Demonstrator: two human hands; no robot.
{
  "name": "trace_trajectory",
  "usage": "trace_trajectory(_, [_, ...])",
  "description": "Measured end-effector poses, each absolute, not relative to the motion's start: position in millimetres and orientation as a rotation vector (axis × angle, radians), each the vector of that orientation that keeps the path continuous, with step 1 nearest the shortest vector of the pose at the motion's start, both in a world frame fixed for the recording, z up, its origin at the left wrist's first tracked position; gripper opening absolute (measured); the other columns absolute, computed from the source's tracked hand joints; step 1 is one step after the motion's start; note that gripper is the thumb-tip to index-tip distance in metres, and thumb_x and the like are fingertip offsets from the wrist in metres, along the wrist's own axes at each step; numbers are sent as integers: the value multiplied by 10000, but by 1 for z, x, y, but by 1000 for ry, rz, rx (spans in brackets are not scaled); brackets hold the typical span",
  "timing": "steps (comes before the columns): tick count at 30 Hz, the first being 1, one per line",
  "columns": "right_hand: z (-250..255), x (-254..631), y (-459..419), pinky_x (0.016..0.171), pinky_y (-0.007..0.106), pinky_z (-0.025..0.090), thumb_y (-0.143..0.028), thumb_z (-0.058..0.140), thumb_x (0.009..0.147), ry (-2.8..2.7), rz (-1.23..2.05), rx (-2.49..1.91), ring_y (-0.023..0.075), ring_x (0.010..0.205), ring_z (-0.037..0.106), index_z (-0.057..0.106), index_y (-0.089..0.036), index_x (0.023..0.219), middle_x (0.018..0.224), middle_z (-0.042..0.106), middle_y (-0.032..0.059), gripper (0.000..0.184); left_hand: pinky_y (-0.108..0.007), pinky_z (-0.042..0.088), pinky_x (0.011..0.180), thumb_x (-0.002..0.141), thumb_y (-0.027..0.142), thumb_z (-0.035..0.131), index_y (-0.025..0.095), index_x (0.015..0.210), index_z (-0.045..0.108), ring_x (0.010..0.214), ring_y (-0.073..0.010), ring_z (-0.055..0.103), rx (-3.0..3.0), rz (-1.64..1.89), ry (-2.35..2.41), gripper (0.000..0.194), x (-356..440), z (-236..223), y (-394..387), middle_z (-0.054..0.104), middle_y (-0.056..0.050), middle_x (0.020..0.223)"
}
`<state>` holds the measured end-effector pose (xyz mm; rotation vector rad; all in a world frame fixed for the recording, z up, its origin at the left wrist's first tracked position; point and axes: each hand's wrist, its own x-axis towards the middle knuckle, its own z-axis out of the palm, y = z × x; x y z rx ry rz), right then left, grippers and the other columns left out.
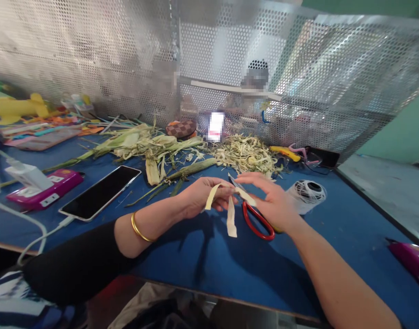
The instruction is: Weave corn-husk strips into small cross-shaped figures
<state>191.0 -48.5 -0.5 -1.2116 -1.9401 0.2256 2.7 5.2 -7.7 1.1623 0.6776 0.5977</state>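
Pale, narrow strips of corn husk [232,219] meet between my two hands, with their ends hanging down and out to the sides. My left hand [203,195] wears a gold bangle at the wrist and pinches the strips where they come together. My right hand [273,196] closes its thumb and fingertips on the same strips, partly hiding them. Below and behind the right hand is a pair of scissors with red handles [259,224], the blades pointing away from me. A white spool of thread [307,194] stands just right of that hand.
Behind my hands lie a heap of shredded husk [247,153] and whole husks [141,141]. A phone [101,192] and purple power strip [48,187] are at left. A lit screen [215,125] stands against the perforated metal partition [209,55]; a yellow cutter [287,153] lies right.
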Motion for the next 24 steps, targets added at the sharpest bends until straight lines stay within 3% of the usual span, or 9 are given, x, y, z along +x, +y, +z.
trace_trajectory(5, [-19,191,-39,937,428,407,-263,546,886,-2113,40,-1163,233,1041,605,693,-240,832,968,717,53,158,-174,438,470,661,356,791,133,788,686,498,-68,552,1148,519,616,277,2,-13,6,687,-36,691])
trace_trajectory(12, [-24,185,-40,1010,434,305,-217,474,916,-2133,-100,-1168,200,1011,611,680,-242,796,951,724,25,240,-167,448,469,646,293,795,123,749,671,514,-87,594,1103,429,683,233,3,-8,-2,683,-47,653])
trace_trajectory(19, [-31,181,-36,946,423,357,-232,514,904,-2123,-89,-1162,203,928,620,678,-222,809,887,718,37,190,-167,464,487,706,212,740,112,789,677,520,-92,612,1080,470,736,144,4,-9,-4,670,-36,616])
trace_trajectory(24, [-27,187,-35,965,437,384,-245,549,882,-2071,-123,-1130,247,1109,548,689,-229,894,1028,693,69,141,-166,477,494,755,244,706,105,766,669,529,-101,627,1077,511,726,144,2,-6,-3,678,-48,623])
